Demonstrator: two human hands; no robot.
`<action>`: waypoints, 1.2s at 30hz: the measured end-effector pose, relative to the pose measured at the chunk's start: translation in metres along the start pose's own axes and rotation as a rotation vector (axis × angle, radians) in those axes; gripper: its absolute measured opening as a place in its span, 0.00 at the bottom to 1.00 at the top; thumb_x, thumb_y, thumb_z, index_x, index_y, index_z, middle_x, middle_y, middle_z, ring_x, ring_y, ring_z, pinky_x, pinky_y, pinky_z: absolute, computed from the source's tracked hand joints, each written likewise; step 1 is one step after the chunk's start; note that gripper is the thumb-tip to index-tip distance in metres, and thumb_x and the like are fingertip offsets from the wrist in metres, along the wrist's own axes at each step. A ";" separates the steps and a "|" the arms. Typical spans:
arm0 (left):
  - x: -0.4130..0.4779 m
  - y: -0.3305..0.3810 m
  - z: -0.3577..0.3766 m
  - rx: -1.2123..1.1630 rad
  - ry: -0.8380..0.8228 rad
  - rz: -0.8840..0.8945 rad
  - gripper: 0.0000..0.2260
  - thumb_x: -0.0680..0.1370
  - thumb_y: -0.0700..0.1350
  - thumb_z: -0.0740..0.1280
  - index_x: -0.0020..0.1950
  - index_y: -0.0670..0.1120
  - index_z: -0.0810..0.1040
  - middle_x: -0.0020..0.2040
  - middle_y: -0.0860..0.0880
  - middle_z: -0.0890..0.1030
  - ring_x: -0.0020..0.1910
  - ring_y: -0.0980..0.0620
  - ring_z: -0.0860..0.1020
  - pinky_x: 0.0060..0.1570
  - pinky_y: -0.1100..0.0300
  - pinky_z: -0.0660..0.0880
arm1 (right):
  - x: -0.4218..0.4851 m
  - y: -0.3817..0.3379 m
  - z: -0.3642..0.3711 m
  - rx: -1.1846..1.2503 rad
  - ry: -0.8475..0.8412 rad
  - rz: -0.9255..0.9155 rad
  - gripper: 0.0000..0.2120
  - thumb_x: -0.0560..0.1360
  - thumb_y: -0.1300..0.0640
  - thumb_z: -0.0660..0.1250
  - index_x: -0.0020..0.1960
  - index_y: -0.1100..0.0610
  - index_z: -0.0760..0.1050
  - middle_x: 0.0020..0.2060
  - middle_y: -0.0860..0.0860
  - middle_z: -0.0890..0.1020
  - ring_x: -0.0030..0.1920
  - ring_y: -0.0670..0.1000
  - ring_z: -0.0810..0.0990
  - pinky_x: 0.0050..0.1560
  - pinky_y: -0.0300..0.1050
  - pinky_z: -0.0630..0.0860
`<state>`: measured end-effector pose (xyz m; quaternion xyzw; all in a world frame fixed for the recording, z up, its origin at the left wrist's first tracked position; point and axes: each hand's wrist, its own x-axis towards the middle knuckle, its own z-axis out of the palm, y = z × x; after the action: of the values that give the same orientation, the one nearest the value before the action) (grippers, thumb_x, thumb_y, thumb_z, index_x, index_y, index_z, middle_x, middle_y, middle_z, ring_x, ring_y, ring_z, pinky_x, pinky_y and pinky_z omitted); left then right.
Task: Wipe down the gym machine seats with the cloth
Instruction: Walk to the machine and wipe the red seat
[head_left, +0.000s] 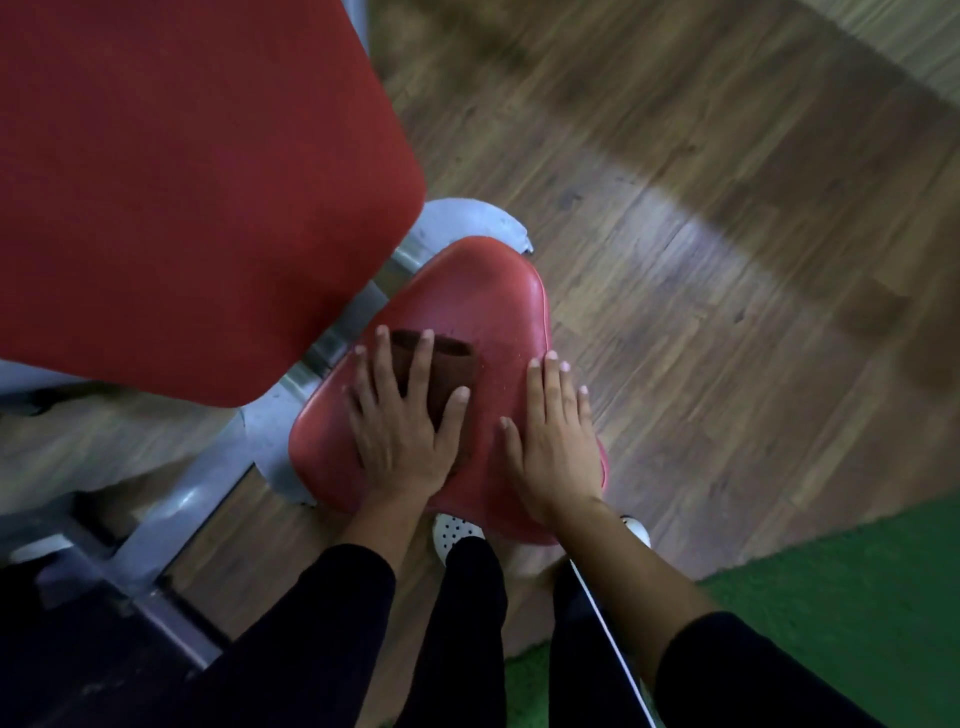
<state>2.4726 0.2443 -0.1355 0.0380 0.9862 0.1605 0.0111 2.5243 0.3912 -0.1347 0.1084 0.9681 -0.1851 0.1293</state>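
Note:
A red padded seat (483, 301) of a gym machine lies below me in the head view. A dark brown folded cloth (451, 364) lies on the seat's middle. My left hand (402, 421) presses flat on the cloth with straight, spread fingers. My right hand (558, 441) rests flat on the bare right side of the seat, fingers straight, touching no cloth. Most of the cloth is hidden under my left hand.
A large red backrest pad (182, 182) fills the upper left, above the seat. The grey metal frame (208, 499) runs along the left and under the seat. Wooden floor (727, 260) spreads to the right; green turf (857, 587) lies at lower right. My white shoes (454, 532) stand below the seat.

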 end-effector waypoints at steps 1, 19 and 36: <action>0.000 -0.002 0.003 0.005 0.001 0.029 0.26 0.78 0.63 0.50 0.74 0.55 0.61 0.76 0.43 0.60 0.73 0.39 0.60 0.66 0.39 0.62 | 0.000 0.001 0.002 -0.004 0.009 -0.003 0.32 0.78 0.45 0.47 0.76 0.63 0.50 0.76 0.60 0.53 0.76 0.59 0.51 0.74 0.57 0.49; 0.065 0.005 0.019 0.043 -0.024 -0.125 0.19 0.76 0.59 0.57 0.66 0.61 0.71 0.72 0.45 0.66 0.66 0.39 0.67 0.58 0.40 0.66 | 0.001 0.000 0.005 0.044 0.100 0.082 0.30 0.78 0.48 0.47 0.77 0.60 0.50 0.76 0.57 0.55 0.76 0.56 0.51 0.75 0.55 0.47; 0.089 0.055 0.028 0.116 -0.088 0.365 0.20 0.75 0.62 0.56 0.66 0.62 0.71 0.70 0.46 0.69 0.68 0.38 0.66 0.58 0.41 0.65 | -0.002 0.004 0.007 0.034 0.089 0.135 0.31 0.78 0.45 0.46 0.76 0.61 0.51 0.76 0.57 0.56 0.76 0.58 0.52 0.74 0.58 0.50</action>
<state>2.3885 0.3124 -0.1459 0.2239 0.9691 0.1011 0.0228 2.5287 0.3917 -0.1415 0.1839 0.9601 -0.1873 0.0967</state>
